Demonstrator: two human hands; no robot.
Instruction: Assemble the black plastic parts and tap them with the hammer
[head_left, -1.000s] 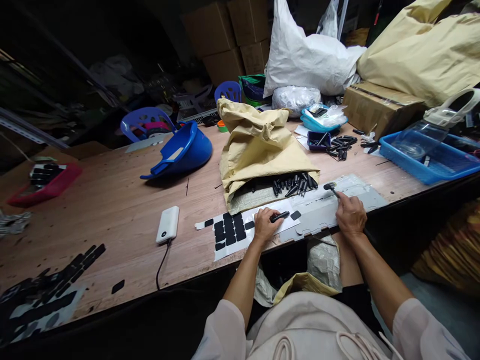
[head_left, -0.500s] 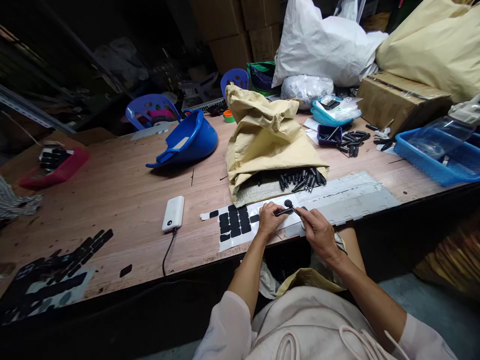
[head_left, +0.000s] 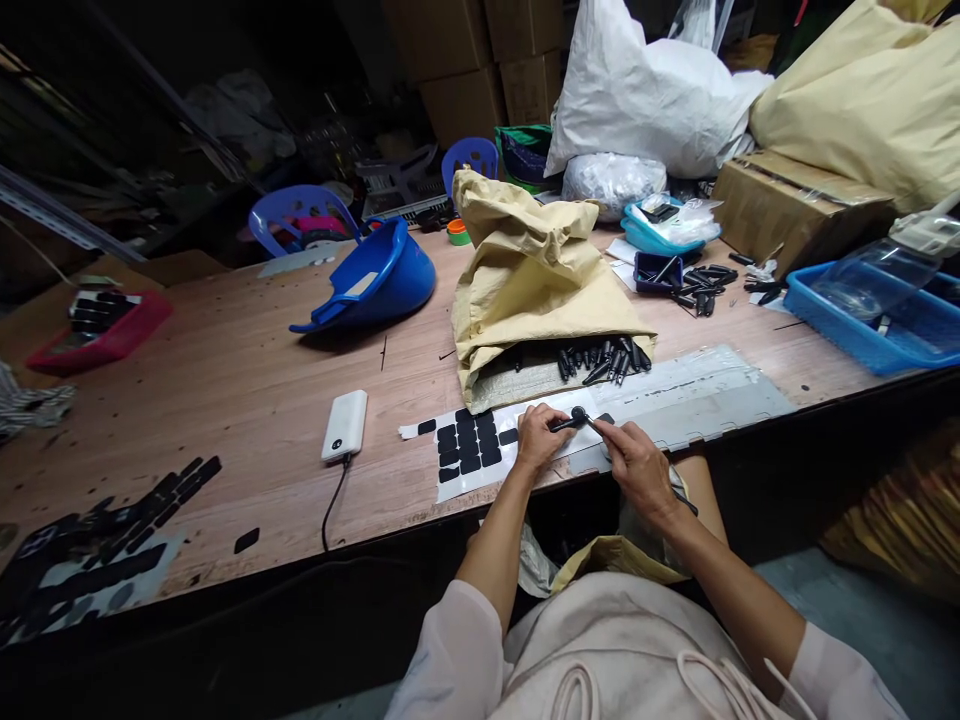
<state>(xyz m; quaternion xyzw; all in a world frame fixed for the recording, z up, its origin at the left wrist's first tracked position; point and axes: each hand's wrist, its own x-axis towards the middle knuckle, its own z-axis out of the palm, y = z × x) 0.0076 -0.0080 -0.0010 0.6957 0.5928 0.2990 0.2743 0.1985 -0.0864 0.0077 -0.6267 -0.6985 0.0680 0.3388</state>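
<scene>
My left hand (head_left: 537, 438) is closed on a slim black piece (head_left: 564, 425), holding it just above the white sheet. In my right hand (head_left: 639, 468) is a hand tool with a dark handle (head_left: 684, 502), a thin metal shaft and a round black head (head_left: 578, 414). That head meets the far end of the black piece; whether it presses there I cannot tell. Beside my left hand lies a white backing sheet (head_left: 459, 487) bearing rows of black stickers (head_left: 469, 445). A loose black patch (head_left: 604, 419) shows near my right fingertips.
A yellow sack (head_left: 536, 290) spills black parts (head_left: 604, 358) behind my hands. To the left are a white power bank (head_left: 346, 425) with a cable, a blue scoop (head_left: 375, 275) and more black stickers (head_left: 142, 510). Blue baskets (head_left: 870, 325) and a carton (head_left: 802, 205) stand right.
The tool's round head has come down slightly onto the black piece, and its metal shaft shows more clearly. Both hands stay nearly in place; the view has shifted a little.
</scene>
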